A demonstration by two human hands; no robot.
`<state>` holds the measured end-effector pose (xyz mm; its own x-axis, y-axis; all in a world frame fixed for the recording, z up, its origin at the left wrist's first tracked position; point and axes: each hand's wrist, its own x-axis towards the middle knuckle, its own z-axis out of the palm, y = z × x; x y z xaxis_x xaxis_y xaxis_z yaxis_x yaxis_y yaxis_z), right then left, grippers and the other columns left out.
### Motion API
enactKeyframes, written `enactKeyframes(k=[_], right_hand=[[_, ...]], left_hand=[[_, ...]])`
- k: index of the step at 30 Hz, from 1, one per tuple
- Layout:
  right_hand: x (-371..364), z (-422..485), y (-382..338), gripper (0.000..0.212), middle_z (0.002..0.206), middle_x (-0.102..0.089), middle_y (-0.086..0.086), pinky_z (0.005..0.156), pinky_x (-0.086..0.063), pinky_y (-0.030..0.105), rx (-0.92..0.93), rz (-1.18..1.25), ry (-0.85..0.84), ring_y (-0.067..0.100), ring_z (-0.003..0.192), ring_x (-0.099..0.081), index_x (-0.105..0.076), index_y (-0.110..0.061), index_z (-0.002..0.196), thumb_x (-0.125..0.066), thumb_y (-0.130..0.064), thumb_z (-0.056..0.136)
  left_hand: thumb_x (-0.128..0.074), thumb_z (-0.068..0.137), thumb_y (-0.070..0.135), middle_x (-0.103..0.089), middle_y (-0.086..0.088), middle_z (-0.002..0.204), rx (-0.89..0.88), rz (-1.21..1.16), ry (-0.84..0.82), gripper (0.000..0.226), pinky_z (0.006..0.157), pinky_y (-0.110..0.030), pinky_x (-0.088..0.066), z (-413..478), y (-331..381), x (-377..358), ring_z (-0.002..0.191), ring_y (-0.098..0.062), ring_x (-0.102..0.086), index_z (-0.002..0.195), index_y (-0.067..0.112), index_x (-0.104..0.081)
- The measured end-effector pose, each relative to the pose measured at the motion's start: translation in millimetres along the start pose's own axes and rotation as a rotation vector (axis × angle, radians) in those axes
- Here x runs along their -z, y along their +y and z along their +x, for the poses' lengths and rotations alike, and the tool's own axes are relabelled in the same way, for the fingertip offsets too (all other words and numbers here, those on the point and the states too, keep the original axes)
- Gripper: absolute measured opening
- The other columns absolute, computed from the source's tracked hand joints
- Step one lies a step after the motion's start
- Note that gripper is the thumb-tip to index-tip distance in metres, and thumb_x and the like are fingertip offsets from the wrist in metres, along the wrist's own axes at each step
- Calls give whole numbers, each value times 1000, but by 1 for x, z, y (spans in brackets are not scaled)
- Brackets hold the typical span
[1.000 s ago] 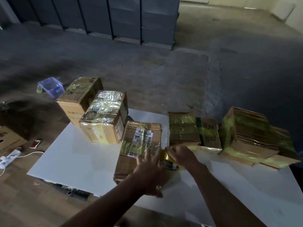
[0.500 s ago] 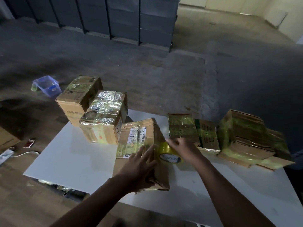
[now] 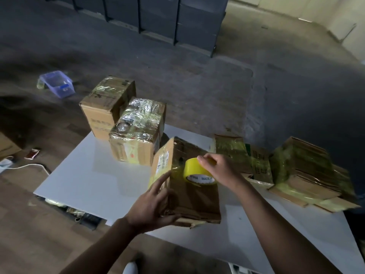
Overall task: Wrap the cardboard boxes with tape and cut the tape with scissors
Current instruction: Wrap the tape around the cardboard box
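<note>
On a white table (image 3: 88, 178), a person's left hand (image 3: 152, 204) braces a worn cardboard box (image 3: 195, 200) tipped up on one edge. Its fingers (image 3: 161, 181) are straight and spread apart, flat against the box's left face. The right hand (image 3: 219, 169) grips a roll of yellow tape (image 3: 195, 172), with its fingers (image 3: 205, 160) curled over the top of the roll and clamped on it. The roll rests against the box's upper face, just right of the left fingertips, and a film of yellow tape runs from it round the box's edge toward those fingertips.

Beyond the left fingers stands a shiny-taped box (image 3: 138, 131), wrapped in glossy clear tape, with a plainer brown box (image 3: 106, 103) just behind it. To the right of the right fingers lie flattened cartons (image 3: 233, 153) banded in yellow-green tape, and farther right is a taller taped stack (image 3: 302, 169). A blue plastic tub (image 3: 57, 84) sits on the floor, well beyond the left fingers.
</note>
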<state>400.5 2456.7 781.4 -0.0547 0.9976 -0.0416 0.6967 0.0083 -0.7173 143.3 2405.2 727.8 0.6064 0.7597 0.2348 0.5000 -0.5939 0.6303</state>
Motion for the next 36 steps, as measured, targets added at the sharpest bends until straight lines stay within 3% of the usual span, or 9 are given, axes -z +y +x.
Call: enactKeyframes(k=[2,5,8,11,16,19,23,27,36], right_hand=[[-9,4,-8,50,57,-50,-11,45,-35,11,21,12,24,-2,50,-50,-57,-26,71,-43,-74,79],[-22,10,-20,43,56,-48,-9,47,-35,11,89,-40,63,-2,51,-48,-58,-20,73,-49,-59,89],[-32,16,-30,40,61,-53,-3,48,-33,14,90,-124,82,2,55,-49,-59,-16,74,-52,-52,93],[-33,21,-35,39,65,-56,-3,50,-35,13,71,-163,52,2,58,-50,-60,-18,76,-51,-53,92],[-41,20,-31,35,62,-53,-8,56,-36,23,20,-75,-76,1,58,-49,-58,-26,67,-54,-51,92],[-52,16,-26,33,59,-52,-15,60,-35,17,-35,-20,-15,-5,59,-49,-55,-31,63,-58,-50,90],[-53,18,-26,35,74,-64,-9,67,-41,20,-78,-44,14,4,72,-59,-69,-22,80,-57,-53,89],[-46,21,-31,48,48,-40,-9,48,-27,17,-13,-195,-10,1,46,-39,-43,-26,52,-55,-51,91],[-23,6,-24,51,54,-31,0,47,-21,27,-35,-439,22,15,47,-33,-42,-15,60,-44,-53,94]], left_hand=[[-54,86,59,-32,1,152,50,32,81,44,76,-30,-54,1,-6,9,113,-24,-59,117,27,-53],[-49,90,46,-44,0,146,165,79,225,46,95,-32,-47,15,-10,17,128,-21,-48,128,22,-51],[-48,94,37,-11,2,161,178,180,12,69,120,-37,-19,29,-17,9,149,-17,-4,154,20,-16],[-45,95,40,9,9,160,195,185,-35,78,120,-30,-12,29,-25,1,146,-11,16,154,23,3],[-42,93,45,1,4,161,247,216,-85,80,113,-31,-27,8,-33,-13,145,-10,14,154,20,3],[-36,97,46,0,1,162,265,241,-120,73,121,-31,-14,5,-35,-21,146,-12,14,155,18,-1],[-29,97,47,-4,-4,162,253,359,-145,70,121,-40,-7,10,-33,-20,149,-19,5,155,14,-5],[-25,99,47,-5,-4,162,262,370,-181,66,121,-39,-3,11,-32,-16,149,-25,-3,155,16,-6],[-38,100,38,-13,2,161,301,465,-247,63,119,-52,-3,25,-26,-6,148,-33,-8,154,21,-11]])
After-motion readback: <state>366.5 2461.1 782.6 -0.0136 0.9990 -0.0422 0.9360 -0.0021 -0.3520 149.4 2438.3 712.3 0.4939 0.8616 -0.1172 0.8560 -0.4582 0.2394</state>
